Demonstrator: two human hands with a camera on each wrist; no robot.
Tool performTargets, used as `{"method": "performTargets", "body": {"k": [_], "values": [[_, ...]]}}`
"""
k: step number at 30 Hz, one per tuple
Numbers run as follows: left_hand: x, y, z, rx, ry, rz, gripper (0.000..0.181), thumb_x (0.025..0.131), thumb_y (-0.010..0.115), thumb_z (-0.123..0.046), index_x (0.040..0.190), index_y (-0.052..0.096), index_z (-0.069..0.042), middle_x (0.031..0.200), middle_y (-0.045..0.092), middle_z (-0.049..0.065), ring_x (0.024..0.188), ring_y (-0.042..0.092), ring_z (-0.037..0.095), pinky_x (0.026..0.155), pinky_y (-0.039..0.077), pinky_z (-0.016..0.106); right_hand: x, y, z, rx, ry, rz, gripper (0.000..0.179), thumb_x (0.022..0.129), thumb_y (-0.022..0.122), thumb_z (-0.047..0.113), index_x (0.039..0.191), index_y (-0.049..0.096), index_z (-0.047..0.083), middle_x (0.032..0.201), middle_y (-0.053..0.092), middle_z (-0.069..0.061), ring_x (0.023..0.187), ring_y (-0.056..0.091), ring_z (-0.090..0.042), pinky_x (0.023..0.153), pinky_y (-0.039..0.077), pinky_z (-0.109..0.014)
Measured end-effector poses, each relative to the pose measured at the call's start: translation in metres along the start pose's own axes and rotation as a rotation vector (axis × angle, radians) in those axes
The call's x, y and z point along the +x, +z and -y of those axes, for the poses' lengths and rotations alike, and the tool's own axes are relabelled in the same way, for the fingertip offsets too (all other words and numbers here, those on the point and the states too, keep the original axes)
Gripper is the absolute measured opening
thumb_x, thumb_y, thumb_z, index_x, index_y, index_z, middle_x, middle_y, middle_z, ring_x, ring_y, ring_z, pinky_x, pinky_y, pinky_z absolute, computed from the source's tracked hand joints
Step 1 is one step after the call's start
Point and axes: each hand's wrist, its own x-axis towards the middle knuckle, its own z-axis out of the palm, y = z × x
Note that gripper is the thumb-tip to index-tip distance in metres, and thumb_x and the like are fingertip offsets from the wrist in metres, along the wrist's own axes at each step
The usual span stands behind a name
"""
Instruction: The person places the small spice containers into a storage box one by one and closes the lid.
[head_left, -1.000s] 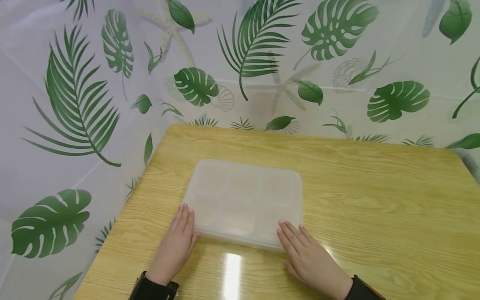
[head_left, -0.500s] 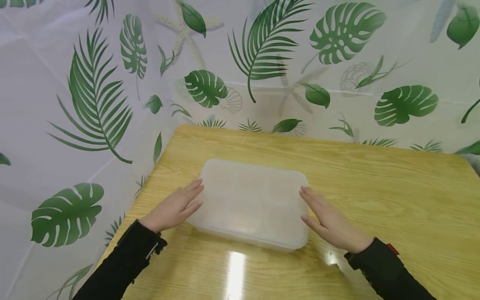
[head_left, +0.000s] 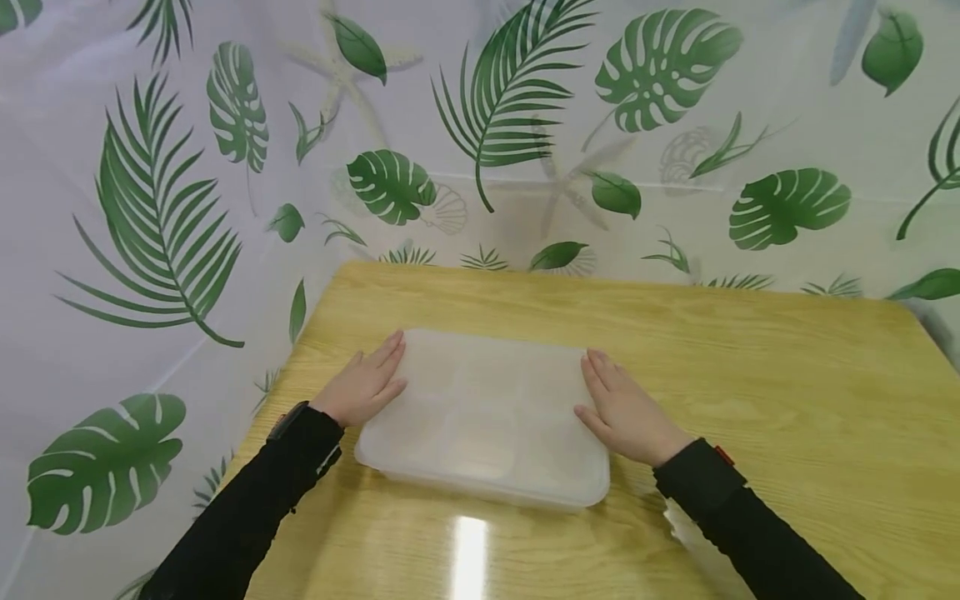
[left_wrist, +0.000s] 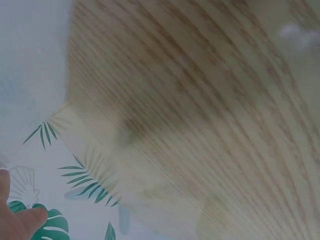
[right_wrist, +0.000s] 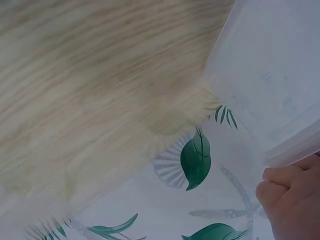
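Observation:
A translucent white plastic box with a lid (head_left: pixel 480 408) sits on the wooden table, its inner compartments showing faintly through the top. The lid overhangs the box body at the front left corner. On the left side, my left hand (head_left: pixel 362 385) holds the lid's edge near the far corner, thumb on the top. My right hand (head_left: pixel 628 408) grips the opposite edge the same way. In the right wrist view, bent fingers (right_wrist: pixel 290 190) meet the rim of the pale plastic (right_wrist: pixel 280 75). The left wrist view catches only fingertips (left_wrist: pixel 25 220) at its lower left corner.
The wood-grain table (head_left: pixel 765 400) reaches to the right of the box. Behind and to the left hangs a white cloth (head_left: pixel 300 208) printed with green leaves, close to the table's far and left edges. A bright light reflection (head_left: pixel 468 554) lies in front of the box.
Both hands have moved from the near corners up along the sides to the far corners of the box. The compartments look fainter through the lid now.

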Motion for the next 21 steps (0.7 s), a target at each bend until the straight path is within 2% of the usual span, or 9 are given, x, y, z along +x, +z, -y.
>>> {"method": "performTargets", "body": {"k": [5,9,13,15,18,21], "values": [[-0.01,0.002,-0.004,-0.011,-0.006,-0.033,0.058,0.097,0.031,-0.034,0.138,0.017,0.005,0.146,0.01,0.014,0.13,0.018,0.026,0.098,0.013,0.055,-0.003,0.001,0.007,-0.004,-0.005,0.002,0.063,0.092,0.043,0.028,0.133,0.021,-0.015,0.14,0.014,-0.028,0.129,0.011,-0.035,0.102,0.013,-0.044],[-0.011,0.002,-0.004,-0.018,-0.006,-0.042,0.059,0.097,0.029,-0.035,0.138,0.017,0.004,0.145,0.01,0.015,0.13,0.016,0.026,0.097,0.013,0.055,-0.003,0.002,0.007,0.019,-0.003,-0.007,0.062,0.093,0.043,0.026,0.133,0.019,-0.015,0.141,0.013,-0.028,0.13,0.01,-0.036,0.101,0.012,-0.046],[-0.01,0.002,-0.004,0.007,-0.043,-0.051,0.06,0.097,0.028,-0.039,0.139,0.017,0.003,0.145,0.011,0.015,0.131,0.011,0.025,0.096,0.015,0.057,0.0,0.005,0.005,0.042,0.012,-0.02,0.062,0.093,0.042,0.025,0.134,0.017,-0.014,0.141,0.011,-0.028,0.13,0.009,-0.036,0.101,0.012,-0.048],[-0.012,0.002,-0.005,0.017,-0.072,-0.036,0.063,0.096,0.028,-0.043,0.139,0.017,0.001,0.146,0.011,0.013,0.132,0.009,0.024,0.096,0.014,0.057,-0.001,0.007,0.006,0.05,0.044,-0.03,0.062,0.094,0.041,0.026,0.134,0.017,-0.014,0.141,0.012,-0.029,0.13,0.009,-0.036,0.1,0.013,-0.049],[-0.023,0.001,-0.009,-0.014,-0.119,-0.004,0.065,0.095,0.029,-0.046,0.139,0.019,0.0,0.145,0.013,0.013,0.132,0.008,0.026,0.096,0.011,0.059,-0.007,0.009,0.012,0.042,0.089,-0.045,0.064,0.093,0.043,0.028,0.133,0.019,-0.016,0.139,0.014,-0.031,0.129,0.011,-0.037,0.1,0.014,-0.05],[-0.04,-0.004,-0.018,-0.07,-0.159,0.003,0.066,0.094,0.031,-0.046,0.139,0.019,0.0,0.145,0.013,0.015,0.132,0.007,0.027,0.096,0.009,0.059,-0.019,0.006,0.022,0.038,0.082,-0.042,0.064,0.092,0.047,0.028,0.133,0.021,-0.015,0.138,0.017,-0.032,0.128,0.013,-0.039,0.099,0.014,-0.051]]}}
